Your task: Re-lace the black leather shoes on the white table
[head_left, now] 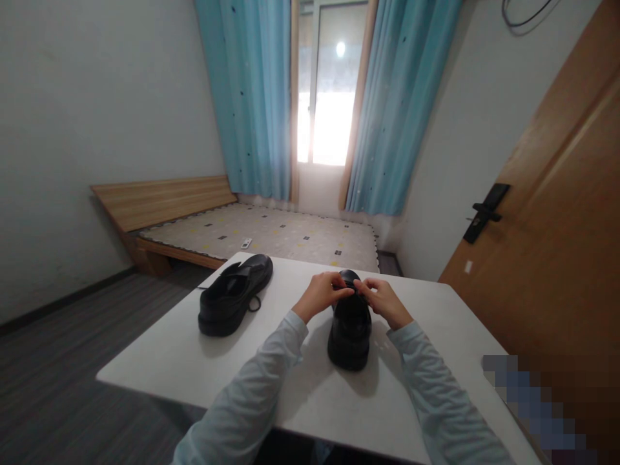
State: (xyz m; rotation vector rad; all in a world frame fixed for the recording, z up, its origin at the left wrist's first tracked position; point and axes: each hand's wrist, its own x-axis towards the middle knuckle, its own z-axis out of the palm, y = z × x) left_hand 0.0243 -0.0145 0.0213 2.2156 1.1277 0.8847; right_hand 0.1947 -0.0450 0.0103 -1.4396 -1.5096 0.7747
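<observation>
A black leather shoe [349, 329] stands on the white table [184, 352], heel towards me and toe pointing away. My left hand [320, 294] and my right hand [384, 300] meet over its lacing area, fingers pinched on something dark there that looks like the lace. A second black shoe [233, 295] lies farther left on the table, with its lace trailing loose beside it. Both of my arms wear pale blue sleeves.
Beyond the table is a low wooden bed [159, 206] with a patterned mattress and a small remote [247, 243] on it. Blue curtains [252, 97] frame a bright window. A wooden door with a black handle [484, 212] stands at the right.
</observation>
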